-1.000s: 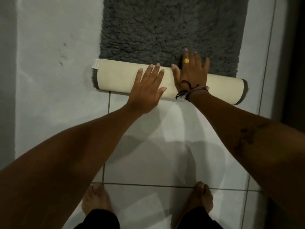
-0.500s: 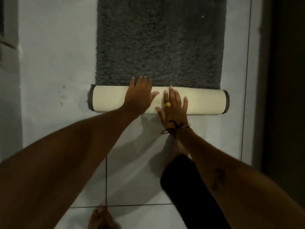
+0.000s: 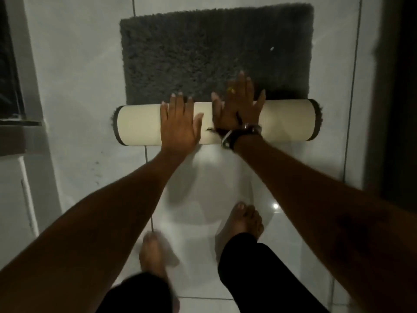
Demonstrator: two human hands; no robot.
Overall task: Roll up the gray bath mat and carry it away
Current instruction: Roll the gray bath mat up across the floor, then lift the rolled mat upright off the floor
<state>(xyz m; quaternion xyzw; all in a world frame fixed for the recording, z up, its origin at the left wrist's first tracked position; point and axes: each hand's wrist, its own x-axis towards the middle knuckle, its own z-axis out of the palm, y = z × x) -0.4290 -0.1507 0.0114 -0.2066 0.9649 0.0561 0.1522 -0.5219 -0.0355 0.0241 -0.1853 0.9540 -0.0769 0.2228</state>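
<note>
Left hand (image 3: 179,125) and right hand (image 3: 239,109) press flat, ungripping, on the half-rolled gray bath mat (image 3: 216,62); tiled floor (image 3: 74,64) surrounds; right fingers blurred.

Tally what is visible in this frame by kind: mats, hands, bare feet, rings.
Gray bath mat, partly rolled: 1
Hands, left and right, flat on the roll: 2
Bare feet: 2
Ring: 1
Total: 6
</note>
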